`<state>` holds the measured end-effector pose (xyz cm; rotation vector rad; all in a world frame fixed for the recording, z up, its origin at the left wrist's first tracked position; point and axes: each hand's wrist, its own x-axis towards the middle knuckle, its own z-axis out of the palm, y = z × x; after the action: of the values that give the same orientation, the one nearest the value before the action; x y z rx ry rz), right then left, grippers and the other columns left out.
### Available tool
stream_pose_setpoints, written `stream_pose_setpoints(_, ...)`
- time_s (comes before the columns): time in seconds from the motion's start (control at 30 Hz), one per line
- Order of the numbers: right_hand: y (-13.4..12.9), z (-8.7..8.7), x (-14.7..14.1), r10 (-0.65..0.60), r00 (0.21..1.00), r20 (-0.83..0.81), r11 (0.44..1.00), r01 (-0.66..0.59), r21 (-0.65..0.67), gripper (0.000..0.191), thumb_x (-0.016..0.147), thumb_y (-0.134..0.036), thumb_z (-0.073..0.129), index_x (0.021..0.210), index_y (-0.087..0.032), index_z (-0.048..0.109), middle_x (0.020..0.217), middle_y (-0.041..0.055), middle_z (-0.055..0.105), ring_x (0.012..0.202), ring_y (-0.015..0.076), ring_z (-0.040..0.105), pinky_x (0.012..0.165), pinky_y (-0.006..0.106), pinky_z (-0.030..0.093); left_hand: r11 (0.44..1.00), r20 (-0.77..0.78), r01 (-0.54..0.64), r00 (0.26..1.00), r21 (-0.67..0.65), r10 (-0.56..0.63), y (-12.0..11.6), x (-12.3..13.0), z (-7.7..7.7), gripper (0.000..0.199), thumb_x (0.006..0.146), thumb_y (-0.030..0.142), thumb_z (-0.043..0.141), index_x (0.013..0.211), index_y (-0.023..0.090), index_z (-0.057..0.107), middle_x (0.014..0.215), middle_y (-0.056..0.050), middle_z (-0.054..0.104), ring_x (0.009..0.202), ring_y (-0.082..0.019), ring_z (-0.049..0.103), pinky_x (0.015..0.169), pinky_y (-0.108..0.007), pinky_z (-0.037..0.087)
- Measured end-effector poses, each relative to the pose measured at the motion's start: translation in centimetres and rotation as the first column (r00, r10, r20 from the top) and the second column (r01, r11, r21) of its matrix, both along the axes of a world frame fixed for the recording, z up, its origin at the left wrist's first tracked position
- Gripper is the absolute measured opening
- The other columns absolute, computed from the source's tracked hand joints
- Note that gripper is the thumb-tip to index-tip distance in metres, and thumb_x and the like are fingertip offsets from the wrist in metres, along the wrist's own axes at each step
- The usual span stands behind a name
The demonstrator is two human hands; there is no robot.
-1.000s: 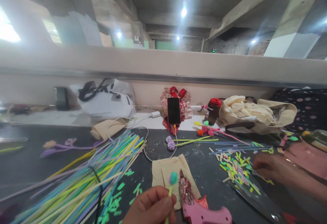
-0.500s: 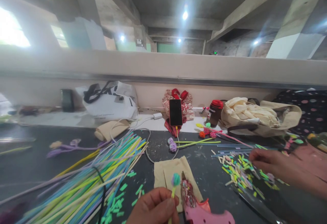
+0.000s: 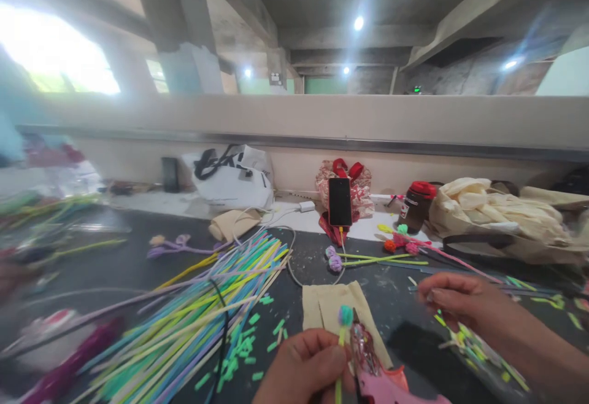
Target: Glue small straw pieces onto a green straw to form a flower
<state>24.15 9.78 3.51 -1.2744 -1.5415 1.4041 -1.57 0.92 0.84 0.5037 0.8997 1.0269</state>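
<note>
My left hand (image 3: 308,364), at the bottom centre, pinches the yellow-green stem of a pipe cleaner flower (image 3: 345,315) with a small teal and purple ball-shaped head. Close to its right lies a pink glue gun (image 3: 381,379), its nozzle over a folded beige paper (image 3: 322,306). My right hand (image 3: 453,299) is raised over a pile of cut pipe cleaner pieces (image 3: 478,355), fingertips pinched together; anything between them is too small to make out.
A large bundle of coloured pipe cleaners (image 3: 197,318) covers the left of the dark table, with green snippets (image 3: 239,349) beside it. Behind stand a phone (image 3: 339,201), a red-lidded jar (image 3: 416,207) and a cloth bag (image 3: 497,220). Two purple-headed flowers (image 3: 335,263) lie mid-table.
My right hand has lifted off the cut pieces and moved left, toward the flower. My left hand still grips the stem. The view has turned left.
</note>
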Motion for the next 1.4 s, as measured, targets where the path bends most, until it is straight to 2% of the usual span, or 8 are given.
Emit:
stream_pose_setpoints(0.23,-2.2,-0.5,-8.4,0.167,0.921,-0.351,0.934,-0.262,-0.243,0.012,0.069,-0.026,0.073,0.073,-0.020,0.064,0.055,-0.0002,0.065,0.045,0.0114,0.055,0.044,0.020,0.039,0.996,0.137,-0.072,0.988,0.044,0.065,0.2,0.2,-0.1,0.027,0.053,0.034,0.079,0.059,0.014,0.062,0.050,-0.003,0.067,0.034,-0.006,0.048,0.038,-0.016,0.035)
stream_pose_setpoints(0.43,-2.4,-0.6,-10.0,0.298,0.932,-0.207,0.951,-0.269,0.154,0.010,0.068,-0.026,0.073,0.062,-0.022,0.065,0.064,-0.0029,0.060,0.059,0.0110,0.054,0.055,0.018,0.042,0.995,0.200,-0.034,0.980,0.089,0.016,0.5,0.0,-1.2,0.033,0.052,0.041,0.078,0.058,0.012,0.063,0.046,-0.001,0.064,0.034,-0.005,0.048,0.036,-0.017,0.028)
stream_pose_setpoints(0.63,-3.0,-0.1,-9.7,0.371,0.919,0.131,0.803,-0.388,0.452,0.010,0.075,-0.022,0.064,0.067,-0.027,0.067,0.072,-0.0006,0.061,0.068,0.0165,0.060,0.061,0.023,0.048,0.999,0.117,-0.006,0.993,0.033,0.002,0.5,0.1,-1.7,0.038,0.048,0.045,0.079,0.058,0.012,0.063,0.044,-0.001,0.062,0.033,-0.004,0.046,0.038,-0.017,0.025)
stream_pose_setpoints(0.8,-3.0,0.2,-9.6,0.427,0.890,0.158,0.719,-0.441,0.538,0.016,0.077,-0.017,0.062,0.071,-0.030,0.069,0.076,-0.0002,0.065,0.071,0.0163,0.062,0.062,0.022,0.049,1.000,0.043,-0.001,0.999,0.018,0.000,0.6,0.1,-1.6,0.038,0.043,0.044,0.081,0.055,0.014,0.061,0.046,-0.002,0.064,0.033,-0.004,0.045,0.035,-0.017,0.023)
stream_pose_setpoints(0.9,-2.4,-0.4,-9.5,0.382,0.919,0.095,0.823,-0.385,0.418,0.014,0.073,-0.018,0.065,0.080,-0.029,0.069,0.080,0.0001,0.066,0.071,0.0167,0.061,0.061,0.022,0.048,0.998,0.009,-0.042,0.999,0.039,0.041,0.6,0.1,-1.2,0.038,0.043,0.044,0.080,0.051,0.014,0.058,0.043,0.000,0.062,0.031,-0.004,0.043,0.035,-0.017,0.027)
stream_pose_setpoints(1.0,-1.7,-1.4,-9.4,0.292,0.951,-0.104,0.955,-0.283,0.093,0.006,0.073,-0.025,0.066,0.078,-0.022,0.068,0.069,-0.0012,0.062,0.057,0.0121,0.057,0.052,0.020,0.043,0.990,0.011,-0.125,0.992,0.072,0.125,0.6,0.1,-0.9,0.035,0.049,0.042,0.079,0.052,0.014,0.057,0.041,0.002,0.059,0.028,-0.002,0.039,0.036,-0.017,0.030)
stream_pose_setpoints(1.13,-1.7,-2.3,-9.8,0.303,0.875,-0.377,0.907,-0.386,-0.166,0.022,0.076,-0.038,0.065,0.070,-0.017,0.062,0.053,-0.0055,0.050,0.042,0.0069,0.047,0.043,0.018,0.037,0.985,0.011,-0.162,0.987,0.058,0.162,0.6,0.1,-1.1,0.035,0.051,0.040,0.078,0.054,0.014,0.056,0.044,0.000,0.061,0.028,-0.003,0.042,0.031,-0.016,0.022)
stream_pose_setpoints(1.4,-3.0,-3.1,-10.8,0.293,0.893,-0.341,0.925,-0.355,-0.134,0.017,0.064,-0.030,0.076,0.069,-0.016,0.066,0.056,-0.0015,0.059,0.052,0.0106,0.053,0.050,0.020,0.038,0.993,-0.007,-0.069,0.998,0.099,0.070,0.8,0.2,-1.8,0.043,0.047,0.048,0.079,0.052,0.013,0.055,0.043,0.001,0.058,0.033,-0.002,0.041,0.036,-0.015,0.022)
